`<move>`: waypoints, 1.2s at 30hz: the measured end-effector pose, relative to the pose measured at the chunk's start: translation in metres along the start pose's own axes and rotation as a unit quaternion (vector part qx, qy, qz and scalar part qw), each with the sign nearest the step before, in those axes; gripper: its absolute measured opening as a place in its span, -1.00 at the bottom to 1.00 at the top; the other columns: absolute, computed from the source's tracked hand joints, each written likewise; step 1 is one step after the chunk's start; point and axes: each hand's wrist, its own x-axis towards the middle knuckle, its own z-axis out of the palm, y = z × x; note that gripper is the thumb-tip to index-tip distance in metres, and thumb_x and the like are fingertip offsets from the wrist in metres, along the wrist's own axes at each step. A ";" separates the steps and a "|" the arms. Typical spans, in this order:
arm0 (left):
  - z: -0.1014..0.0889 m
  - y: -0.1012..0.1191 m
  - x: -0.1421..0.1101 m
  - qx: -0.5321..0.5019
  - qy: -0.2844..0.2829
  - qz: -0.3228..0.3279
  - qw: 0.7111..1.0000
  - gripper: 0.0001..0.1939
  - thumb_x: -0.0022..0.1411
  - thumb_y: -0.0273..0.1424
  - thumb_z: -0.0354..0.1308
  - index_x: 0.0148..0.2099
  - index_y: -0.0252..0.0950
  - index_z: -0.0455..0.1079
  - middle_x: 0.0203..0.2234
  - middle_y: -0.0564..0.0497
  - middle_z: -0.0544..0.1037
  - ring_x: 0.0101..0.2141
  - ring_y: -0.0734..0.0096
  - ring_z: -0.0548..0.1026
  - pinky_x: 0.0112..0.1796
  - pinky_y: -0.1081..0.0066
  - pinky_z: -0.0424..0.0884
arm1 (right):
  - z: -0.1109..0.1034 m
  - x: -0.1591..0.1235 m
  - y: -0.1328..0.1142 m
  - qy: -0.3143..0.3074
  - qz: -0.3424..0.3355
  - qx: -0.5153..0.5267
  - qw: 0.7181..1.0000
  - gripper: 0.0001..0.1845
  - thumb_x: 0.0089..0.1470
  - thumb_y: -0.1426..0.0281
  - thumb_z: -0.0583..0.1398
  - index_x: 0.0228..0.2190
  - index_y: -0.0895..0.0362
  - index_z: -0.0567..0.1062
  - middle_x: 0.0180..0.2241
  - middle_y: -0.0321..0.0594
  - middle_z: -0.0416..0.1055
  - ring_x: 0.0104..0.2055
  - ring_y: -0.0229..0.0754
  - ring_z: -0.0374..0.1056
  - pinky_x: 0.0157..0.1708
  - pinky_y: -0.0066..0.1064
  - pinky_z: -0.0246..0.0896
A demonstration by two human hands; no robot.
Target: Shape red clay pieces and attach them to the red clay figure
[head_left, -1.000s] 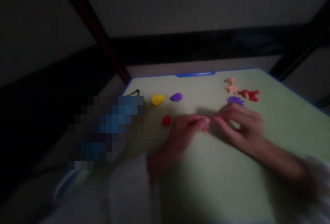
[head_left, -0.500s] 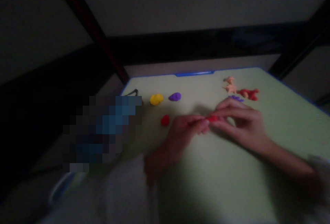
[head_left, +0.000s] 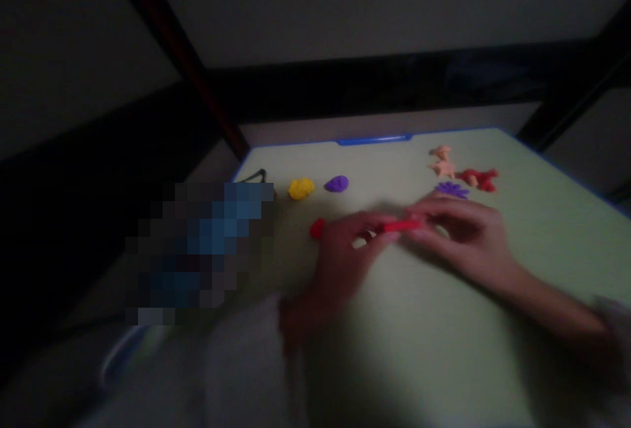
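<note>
Between the fingertips of both hands is a small red strip of modelling clay [head_left: 401, 225], held a little above the table. My left hand [head_left: 348, 250] pinches its left end, thumb below and forefinger above. The other end is gripped by my right hand [head_left: 461, 231], with its fingers bent over. A lump of red clay [head_left: 317, 228] lies just left of my left hand, partly hidden by it. Beyond my right hand rests a purple clay piece [head_left: 451, 190] with several petal-like points. The picture is dim and slightly blurred.
On the pale table [head_left: 384, 349] are a yellow clay lump [head_left: 301, 189] and a purple one [head_left: 337, 183]. At the back right lie peach-coloured shapes [head_left: 444, 168] and a red figure [head_left: 479, 179]. A blurred-out blue patch [head_left: 217, 224] covers the left edge.
The red clay between my fingers now shows as a longer, thinner strip. My left hand has shifted its grip and partly covers the red lump beside it.
</note>
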 end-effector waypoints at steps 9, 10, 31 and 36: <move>0.000 0.002 -0.002 0.052 0.014 0.050 0.997 -0.86 -0.03 -0.40 0.25 -0.33 -0.27 0.50 -0.41 0.02 0.59 -0.42 0.46 0.48 -0.41 0.48 0.40 | 0.000 -0.001 -0.002 -0.025 -0.001 -0.038 0.999 -0.91 -0.01 0.43 0.23 -0.39 0.12 0.55 -0.46 -0.24 0.50 -0.45 -0.28 0.38 -0.52 -0.46 0.27; 0.000 0.003 -0.002 0.051 0.019 0.052 0.997 -0.88 -0.02 -0.41 0.24 -0.35 -0.27 0.50 -0.42 0.03 0.59 -0.42 0.47 0.49 -0.40 0.48 0.40 | 0.000 -0.001 -0.003 -0.025 -0.003 -0.041 0.999 -0.92 -0.01 0.44 0.24 -0.40 0.12 0.54 -0.46 -0.25 0.50 -0.46 -0.29 0.38 -0.52 -0.46 0.27; -0.001 0.005 -0.002 0.065 0.031 0.069 0.995 -0.90 0.03 -0.39 0.21 -0.35 -0.28 0.50 -0.44 0.03 0.58 -0.42 0.48 0.47 -0.38 0.49 0.37 | 0.002 -0.002 -0.003 -0.015 0.007 -0.049 0.999 -0.94 -0.02 0.43 0.24 -0.42 0.12 0.55 -0.48 -0.25 0.52 -0.48 -0.29 0.39 -0.54 -0.49 0.28; -0.001 0.005 -0.003 0.062 0.034 0.077 0.994 -0.86 0.05 -0.38 0.19 -0.30 -0.27 0.49 -0.37 0.02 0.58 -0.38 0.47 0.48 -0.37 0.49 0.38 | 0.002 -0.004 0.000 0.009 0.010 -0.056 0.998 -0.84 -0.06 0.39 0.27 -0.34 0.12 0.54 -0.47 -0.26 0.52 -0.48 -0.27 0.39 -0.56 -0.48 0.28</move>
